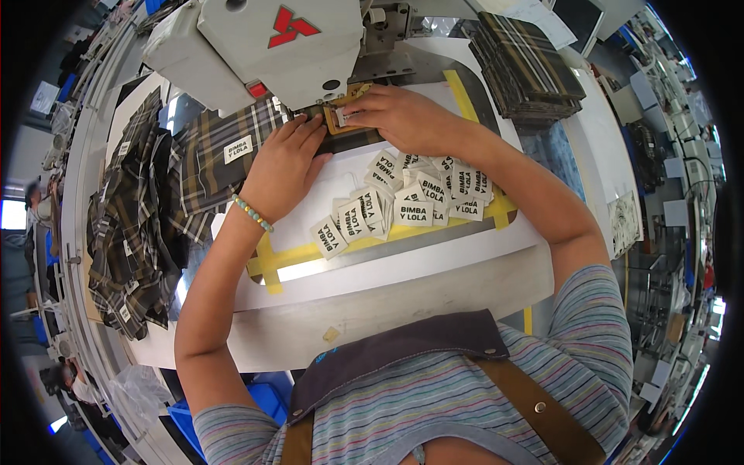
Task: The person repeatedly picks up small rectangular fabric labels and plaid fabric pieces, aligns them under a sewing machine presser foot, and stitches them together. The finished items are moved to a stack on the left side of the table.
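Note:
My left hand (285, 164) lies palm down at the left of the sewing machine's (298, 66) needle area, fingers stretched over the edge of a brown and black plaid fabric piece (209, 136). A white label with dark print (238, 149) sits on that fabric, left of my hand. My right hand (399, 116) reaches in from the right, with its thumb and fingertips pinched at a small whitish label (349, 116) in the brass-coloured clamp frame (335, 124) under the machine head. Part of the frame is covered by my fingers. Loose labels (414, 213) lie scattered below my hands.
Crumpled plaid pieces with labels (132, 232) hang at the left edge of the table. A neat stack of folded plaid pieces (531, 66) stands at the back right. Yellow tape (465, 97) borders the white work plate. A blue bin (267, 399) is below the table.

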